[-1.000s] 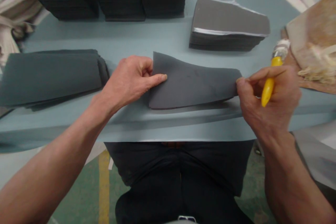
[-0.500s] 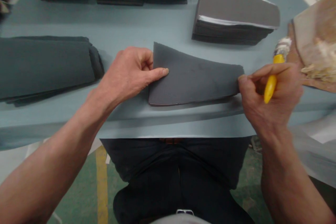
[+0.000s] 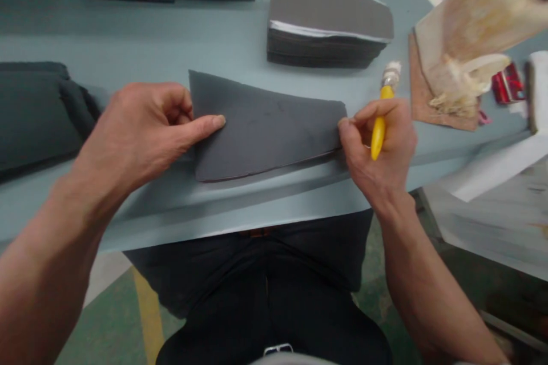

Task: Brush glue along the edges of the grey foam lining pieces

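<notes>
Over the pale blue surface (image 3: 141, 40), your left hand (image 3: 143, 128) pinches the dark grey panel (image 3: 269, 125) by its wide nine o'clock end; your right hand (image 3: 397, 138) pinches the narrow three o'clock end, also gripping a yellow brush (image 3: 378, 136). Probably light, bendable; edges suit holding.

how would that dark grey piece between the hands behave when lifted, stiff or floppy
The dark grey piece is probably semi-stiff: it looks nearly flat between the left hand and right hand. It is likely light, as each hand just pinches an end. A thin line along its near edge hints at layers, which might slide apart.
</notes>
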Demonstrator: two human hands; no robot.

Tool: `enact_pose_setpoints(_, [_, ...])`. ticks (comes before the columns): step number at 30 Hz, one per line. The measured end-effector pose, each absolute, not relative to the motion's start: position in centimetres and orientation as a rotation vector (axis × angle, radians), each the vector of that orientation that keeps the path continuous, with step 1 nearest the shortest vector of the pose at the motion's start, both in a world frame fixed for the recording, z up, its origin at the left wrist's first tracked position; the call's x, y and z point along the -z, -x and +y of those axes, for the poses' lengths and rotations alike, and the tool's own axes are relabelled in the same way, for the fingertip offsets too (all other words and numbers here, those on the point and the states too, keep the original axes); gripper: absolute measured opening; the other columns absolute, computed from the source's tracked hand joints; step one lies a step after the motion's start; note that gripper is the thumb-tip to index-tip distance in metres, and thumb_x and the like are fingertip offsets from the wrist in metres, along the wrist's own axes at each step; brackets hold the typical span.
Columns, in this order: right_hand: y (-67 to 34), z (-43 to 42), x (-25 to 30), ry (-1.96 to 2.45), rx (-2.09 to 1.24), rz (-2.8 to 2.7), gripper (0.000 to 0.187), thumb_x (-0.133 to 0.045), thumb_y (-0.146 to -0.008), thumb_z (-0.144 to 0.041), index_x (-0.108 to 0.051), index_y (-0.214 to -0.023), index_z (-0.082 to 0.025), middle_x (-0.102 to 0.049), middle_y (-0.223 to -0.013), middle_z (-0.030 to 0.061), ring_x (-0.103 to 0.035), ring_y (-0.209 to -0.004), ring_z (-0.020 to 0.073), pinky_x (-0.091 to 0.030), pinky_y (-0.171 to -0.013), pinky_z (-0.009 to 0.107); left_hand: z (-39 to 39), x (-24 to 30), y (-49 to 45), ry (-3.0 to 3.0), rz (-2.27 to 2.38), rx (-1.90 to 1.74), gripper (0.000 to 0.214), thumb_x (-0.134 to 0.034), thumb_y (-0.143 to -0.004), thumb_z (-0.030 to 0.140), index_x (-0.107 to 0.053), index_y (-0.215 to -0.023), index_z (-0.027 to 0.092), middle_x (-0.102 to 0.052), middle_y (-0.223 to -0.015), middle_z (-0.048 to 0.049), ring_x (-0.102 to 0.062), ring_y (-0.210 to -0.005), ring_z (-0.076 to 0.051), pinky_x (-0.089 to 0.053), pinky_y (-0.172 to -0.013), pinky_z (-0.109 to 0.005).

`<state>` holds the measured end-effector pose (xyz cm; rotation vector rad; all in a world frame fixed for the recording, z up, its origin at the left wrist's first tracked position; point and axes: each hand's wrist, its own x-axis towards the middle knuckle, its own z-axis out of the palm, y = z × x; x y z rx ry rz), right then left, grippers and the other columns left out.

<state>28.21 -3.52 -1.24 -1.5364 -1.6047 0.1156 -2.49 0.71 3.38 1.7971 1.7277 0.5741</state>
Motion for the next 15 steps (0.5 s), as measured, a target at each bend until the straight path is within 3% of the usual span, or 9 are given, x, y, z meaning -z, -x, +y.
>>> enact_pose_setpoints(7, [-28.29,-3.25,1.44,1.435,-0.149,-1.609,0.017,-0.07,-0.09,-0.023,-0.054,-0.09,-0.025,-0.062,-0.078,-0.0034,-0.059,-0.062,0.0109,-0.053,-0.061,0.027,0.38,-3.51,2.17,-1.798,1.901,-0.498,0.07,-0.069,-0.083,0.081,-0.064,-0.069,0.012,-0.042,-0.049,0.0087,-0.032,-0.054,-0.002,-0.023,-0.07,-0.025])
enact_pose_setpoints(15, [-28.37,-3.26,1.49,1.493,-0.167,-1.606,0.015,-0.069,-0.091,-0.023,-0.054,-0.093,-0.026,-0.062,-0.079,-0.004,-0.061,-0.065,0.0111,-0.055,-0.064,0.029,0.22,-3.51,2.19,-1.84,1.906,-0.511,0.059,-0.073,-0.084,0.071,-0.066,-0.071,0.014,-0.046,-0.052,0.0065,-0.035,-0.056,-0.006,-0.02,-0.065,-0.029])
